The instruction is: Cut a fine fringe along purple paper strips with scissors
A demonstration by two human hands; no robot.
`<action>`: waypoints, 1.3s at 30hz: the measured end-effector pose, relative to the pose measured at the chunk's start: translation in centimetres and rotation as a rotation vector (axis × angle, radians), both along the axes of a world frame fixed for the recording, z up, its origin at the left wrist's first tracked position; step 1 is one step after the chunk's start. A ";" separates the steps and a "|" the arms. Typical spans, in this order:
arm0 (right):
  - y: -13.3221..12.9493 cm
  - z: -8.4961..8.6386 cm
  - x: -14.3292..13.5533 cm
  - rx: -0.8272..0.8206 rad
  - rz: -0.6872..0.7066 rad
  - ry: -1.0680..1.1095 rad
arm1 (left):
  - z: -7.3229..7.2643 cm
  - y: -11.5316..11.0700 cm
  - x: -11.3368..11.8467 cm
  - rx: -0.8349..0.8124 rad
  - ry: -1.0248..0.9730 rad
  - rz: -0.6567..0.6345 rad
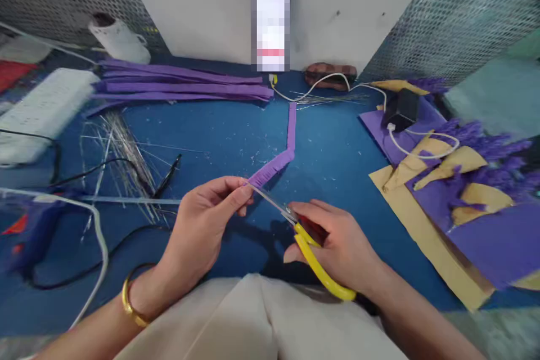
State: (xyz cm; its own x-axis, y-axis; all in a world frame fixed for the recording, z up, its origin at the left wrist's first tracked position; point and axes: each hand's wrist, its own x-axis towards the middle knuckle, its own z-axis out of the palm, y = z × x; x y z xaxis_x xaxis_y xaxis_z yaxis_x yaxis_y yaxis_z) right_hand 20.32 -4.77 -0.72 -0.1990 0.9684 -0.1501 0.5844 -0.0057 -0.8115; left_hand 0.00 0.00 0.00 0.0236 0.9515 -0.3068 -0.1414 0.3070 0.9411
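Between the thumb and fingers of my left hand (213, 211) is pinched the near end of a purple paper strip (272, 167). The strip runs away from me, bends, and its far part lies on the blue table; fine cuts show along one edge of its nearer part. My right hand (333, 236) grips yellow-handled scissors (318, 264) by the loops. Their blades point up and left, with the tips at the strip's end beside my left thumb. Whether the blades are slightly apart there I cannot make out.
More purple strips (185, 87) lie at the back left, above a bundle of thin wires (130, 160). A glue gun (36, 230) with cords is at the left. Purple flowers in tan paper cones (453, 166) lie at the right. A phone (272, 25) leans against the back panel.
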 end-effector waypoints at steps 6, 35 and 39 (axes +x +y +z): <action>-0.1 0.1 0.1 0.008 0.007 0.007 | 0.0 0.0 0.3 0.019 -0.008 -0.004; 0.1 0.2 0.0 -0.001 0.045 0.031 | -0.1 0.1 0.1 -0.018 -0.049 0.006; 0.3 0.3 0.1 -0.153 0.061 0.237 | -0.2 0.1 -0.1 -0.034 -0.052 -0.014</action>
State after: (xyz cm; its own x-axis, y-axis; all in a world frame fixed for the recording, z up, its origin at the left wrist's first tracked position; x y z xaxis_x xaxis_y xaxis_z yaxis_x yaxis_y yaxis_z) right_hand 20.38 -4.51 -0.46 -0.3031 0.9233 -0.2359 0.3820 -0.1091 -0.9177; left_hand -0.09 0.14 -0.20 0.0541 0.9399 -0.3373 -0.1852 0.3413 0.9215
